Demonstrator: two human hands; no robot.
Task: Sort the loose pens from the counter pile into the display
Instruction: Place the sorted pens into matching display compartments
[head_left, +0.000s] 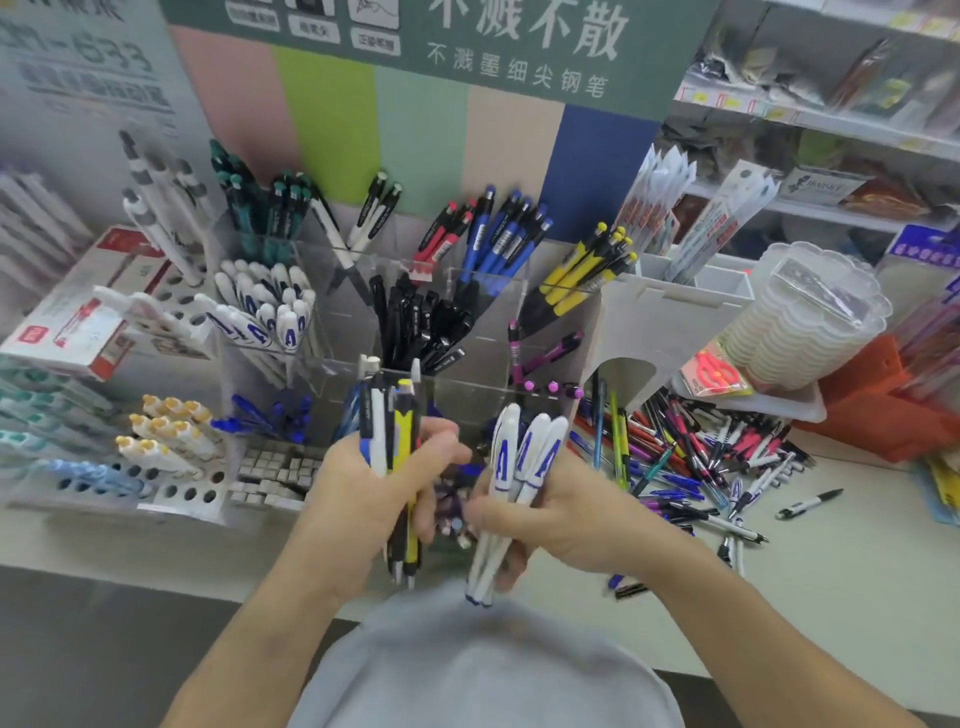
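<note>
The pile of loose pens (691, 467) was spread on the counter (857, 545) to the right of the right hand (550, 514), just beside it; a bunch of white pens (519, 467) was gripped in that hand; mixed pens (395, 441) were clutched upright in the left hand (363, 483); beyond both hands the clear display (467, 332) was seen, its compartments sorted by colour: black pens (421, 322), blue pens (504, 234), yellow pens (587, 270); stacked plastic trays (810, 322) were seen far right.

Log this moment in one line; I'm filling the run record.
left hand: grips mixed pens | right hand: grips white pens | pile: unsorted
</note>
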